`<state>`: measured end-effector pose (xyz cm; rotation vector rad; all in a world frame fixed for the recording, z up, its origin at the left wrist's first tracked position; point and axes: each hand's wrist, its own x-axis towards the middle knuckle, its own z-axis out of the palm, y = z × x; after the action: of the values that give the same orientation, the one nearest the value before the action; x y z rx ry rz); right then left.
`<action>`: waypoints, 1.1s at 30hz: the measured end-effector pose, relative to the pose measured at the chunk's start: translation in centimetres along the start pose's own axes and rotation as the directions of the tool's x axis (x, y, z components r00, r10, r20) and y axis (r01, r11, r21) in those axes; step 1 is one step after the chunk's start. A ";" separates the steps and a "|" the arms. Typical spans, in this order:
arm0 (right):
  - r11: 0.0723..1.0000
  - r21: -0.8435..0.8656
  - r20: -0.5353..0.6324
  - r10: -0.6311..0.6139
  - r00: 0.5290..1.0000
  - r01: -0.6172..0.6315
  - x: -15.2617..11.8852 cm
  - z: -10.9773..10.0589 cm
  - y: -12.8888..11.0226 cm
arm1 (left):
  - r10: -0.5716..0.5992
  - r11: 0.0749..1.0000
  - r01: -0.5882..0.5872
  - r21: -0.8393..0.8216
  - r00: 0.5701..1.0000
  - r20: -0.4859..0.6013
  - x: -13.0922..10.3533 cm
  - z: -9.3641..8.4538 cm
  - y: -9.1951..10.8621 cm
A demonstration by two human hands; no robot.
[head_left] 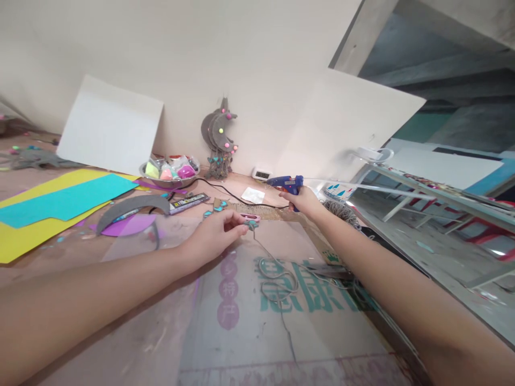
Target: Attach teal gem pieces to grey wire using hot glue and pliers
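Note:
My right hand (306,201) grips a blue hot glue gun (290,184), its nozzle pointing left and a long clear glue stick (370,186) jutting out behind. Closer to the middle, my left hand (219,236) pinches at a small teal-and-grey piece (252,224). From that piece a grey cord (277,268) runs down in loose loops over the printed plastic sheet (241,343). Just behind the fingertips lies a pink-handled tool (251,217), partly hidden. Small teal cut pieces (220,204) rest beyond my left hand.
A grey moon-shaped ornament (219,134) stands against the wall. Left are a metal bowl of bright packets (189,182), yellow (16,244) and turquoise (72,201) sheets, and a grey curved strip (132,206). A cutter knife (333,271) and cord bundle (341,213) are right.

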<state>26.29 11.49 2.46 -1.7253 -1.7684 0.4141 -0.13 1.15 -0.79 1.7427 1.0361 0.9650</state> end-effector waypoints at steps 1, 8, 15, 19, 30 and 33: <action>0.999 0.038 0.009 -0.027 1.000 0.027 -0.8 -0.5 -0.3 | -0.004 1.000 0.004 -0.001 1.000 -0.001 0.0 0.0 0.0; 0.971 0.214 0.024 -0.112 0.993 0.105 -9.1 -1.9 -1.7 | -0.032 0.999 0.032 0.005 0.999 -0.011 -0.3 0.0 0.3; 0.981 0.158 -0.043 -0.107 0.993 0.113 -13.1 -0.7 -1.4 | -0.001 1.000 0.001 -0.001 1.000 -0.021 0.0 0.1 -0.2; 0.971 0.199 0.068 -0.147 0.987 0.131 -13.4 -0.3 -1.4 | -0.006 1.000 0.007 0.026 1.000 -0.028 -0.2 0.0 -0.1; 0.971 0.138 0.035 -0.201 0.979 0.194 -14.3 0.3 -2.6 | 0.014 0.998 -0.012 0.060 0.999 -0.046 -0.2 -0.1 0.0; 0.970 0.094 0.068 -0.229 0.971 0.222 -14.3 0.3 -2.5 | 0.017 0.999 -0.015 0.042 0.999 -0.042 -0.3 -0.2 0.2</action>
<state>23.44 -2.65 0.66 -1.4460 -1.9487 0.4568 -0.32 0.91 -0.64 1.7739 1.0783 1.0003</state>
